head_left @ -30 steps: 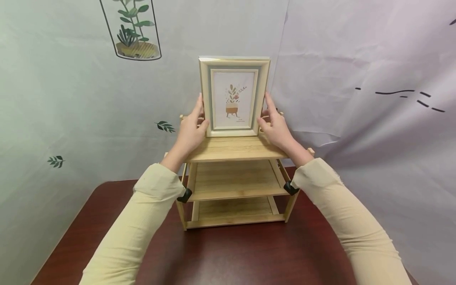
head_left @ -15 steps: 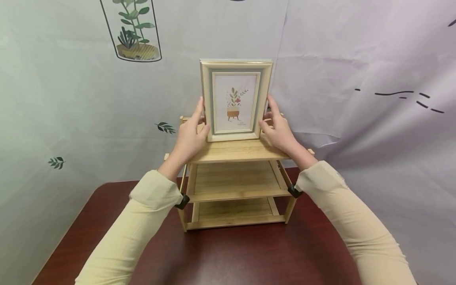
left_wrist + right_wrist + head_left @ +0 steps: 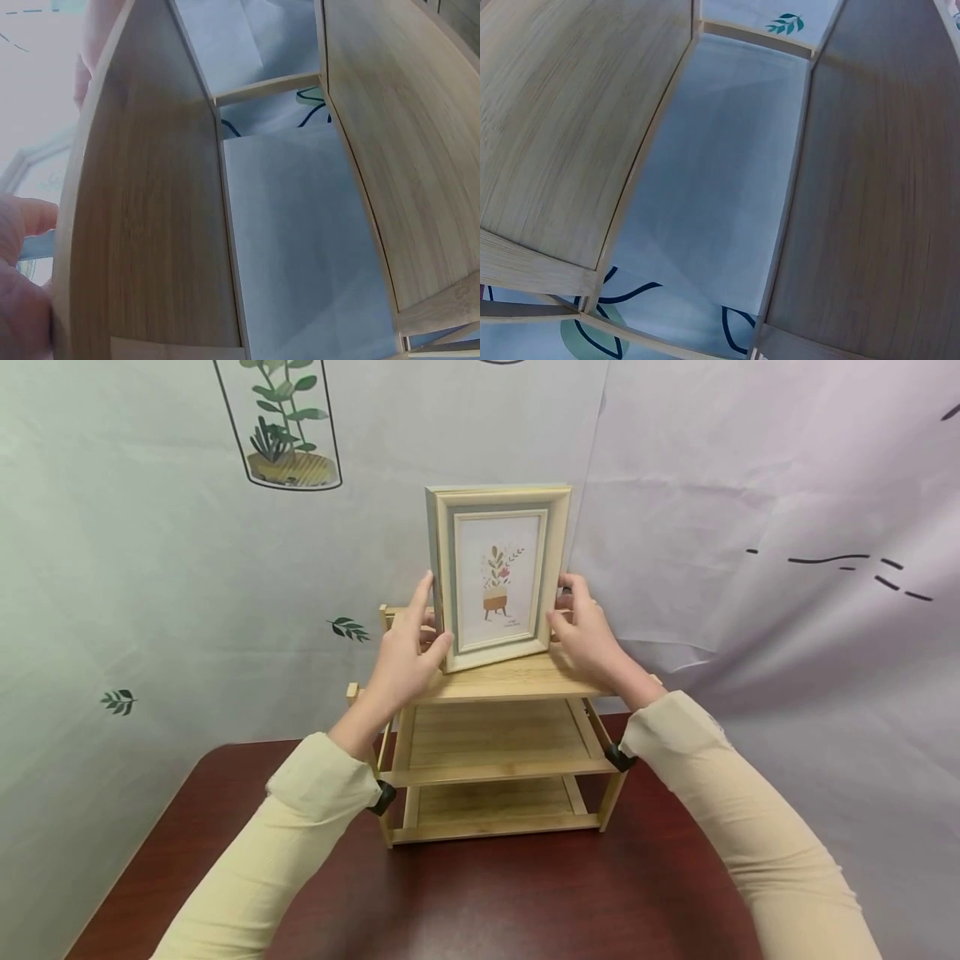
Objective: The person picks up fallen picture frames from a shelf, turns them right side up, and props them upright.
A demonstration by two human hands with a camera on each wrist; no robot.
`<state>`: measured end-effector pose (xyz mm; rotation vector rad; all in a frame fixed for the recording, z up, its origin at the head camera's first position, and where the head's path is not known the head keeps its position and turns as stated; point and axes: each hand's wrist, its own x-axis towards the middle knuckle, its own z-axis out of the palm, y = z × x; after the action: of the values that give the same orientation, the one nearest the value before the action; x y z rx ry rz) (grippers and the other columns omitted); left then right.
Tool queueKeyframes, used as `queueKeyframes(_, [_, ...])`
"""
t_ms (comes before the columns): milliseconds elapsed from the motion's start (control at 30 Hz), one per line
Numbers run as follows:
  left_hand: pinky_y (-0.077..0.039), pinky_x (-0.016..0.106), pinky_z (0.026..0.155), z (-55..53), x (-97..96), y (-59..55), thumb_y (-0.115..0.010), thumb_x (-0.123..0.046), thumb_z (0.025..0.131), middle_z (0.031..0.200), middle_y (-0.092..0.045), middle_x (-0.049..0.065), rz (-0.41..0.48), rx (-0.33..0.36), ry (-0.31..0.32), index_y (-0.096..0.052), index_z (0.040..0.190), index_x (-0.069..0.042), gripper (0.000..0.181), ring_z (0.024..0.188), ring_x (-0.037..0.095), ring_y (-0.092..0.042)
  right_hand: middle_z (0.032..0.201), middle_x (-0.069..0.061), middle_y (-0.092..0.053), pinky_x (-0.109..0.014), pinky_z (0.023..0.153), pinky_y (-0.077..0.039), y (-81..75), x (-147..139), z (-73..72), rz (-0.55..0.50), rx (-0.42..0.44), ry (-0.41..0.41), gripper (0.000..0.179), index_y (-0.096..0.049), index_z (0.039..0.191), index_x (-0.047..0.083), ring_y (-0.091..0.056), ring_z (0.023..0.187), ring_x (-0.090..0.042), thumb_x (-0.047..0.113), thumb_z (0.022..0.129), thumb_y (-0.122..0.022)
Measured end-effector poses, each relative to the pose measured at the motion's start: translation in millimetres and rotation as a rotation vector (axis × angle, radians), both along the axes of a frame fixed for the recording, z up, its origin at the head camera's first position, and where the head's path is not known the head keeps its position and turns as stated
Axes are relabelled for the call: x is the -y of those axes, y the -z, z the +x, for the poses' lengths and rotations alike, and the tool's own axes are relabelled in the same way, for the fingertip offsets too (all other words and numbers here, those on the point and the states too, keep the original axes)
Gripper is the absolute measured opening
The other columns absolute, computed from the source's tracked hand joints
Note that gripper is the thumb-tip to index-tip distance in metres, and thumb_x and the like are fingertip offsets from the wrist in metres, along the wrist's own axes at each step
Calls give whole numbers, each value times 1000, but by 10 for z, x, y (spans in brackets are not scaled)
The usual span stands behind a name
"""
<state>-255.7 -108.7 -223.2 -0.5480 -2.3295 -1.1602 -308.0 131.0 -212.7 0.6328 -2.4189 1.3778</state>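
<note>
A cream picture frame (image 3: 498,585) with a grey inner border and a potted-plant print stands on the top shelf of a wooden rack (image 3: 495,681). It is turned at an angle, its left side nearer to me, so its grey side edge shows. My left hand (image 3: 405,652) holds that left side, thumb at the lower front corner and index finger along the edge. My right hand (image 3: 588,631) grips the right side, thumb on the front and the other fingers partly hidden behind. In the left wrist view, part of my left hand (image 3: 22,300) shows beyond the top shelf's edge.
Below the top shelf are a middle shelf (image 3: 495,739) and a bottom shelf (image 3: 495,802). The rack stands on a dark red table (image 3: 480,893). Close behind hangs a pale printed cloth (image 3: 187,568). Black bands sit at both wrists.
Between both hands the picture frame has turned, its left side swinging toward me and down in view. My left hand has come forward with it; the right has shifted only slightly.
</note>
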Motion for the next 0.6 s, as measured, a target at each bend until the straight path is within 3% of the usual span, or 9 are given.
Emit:
queueKeyframes(200, [-51,33,77,40,-70,47,-53,-11,85,101,-52,17,17,-101,22,-14,143,-22,71,89,26,-59,114,-21,-52,-36,73,-52,-34,34,-53,-1,41,10,31,-29,122,5,-56,103,-29,9,92,-38])
queueKeyframes(433, [-52,27,70,117,-237,130,-56,-11,85,98,-53,18,-67,-275,-72,-21,142,-13,66,81,23,-60,101,-15,-47,-34,65,-53,-51,89,-140,7,59,87,32,-32,122,7,-58,88,-30,8,91,-40])
queueKeyframes(600, [-52,25,67,165,-351,173,-56,-12,85,100,-53,18,-86,-344,-120,-24,141,-14,65,77,21,-59,96,-14,-48,-34,63,-54,-72,119,-186,-4,75,95,31,-32,120,6,-58,86,-33,5,90,-39])
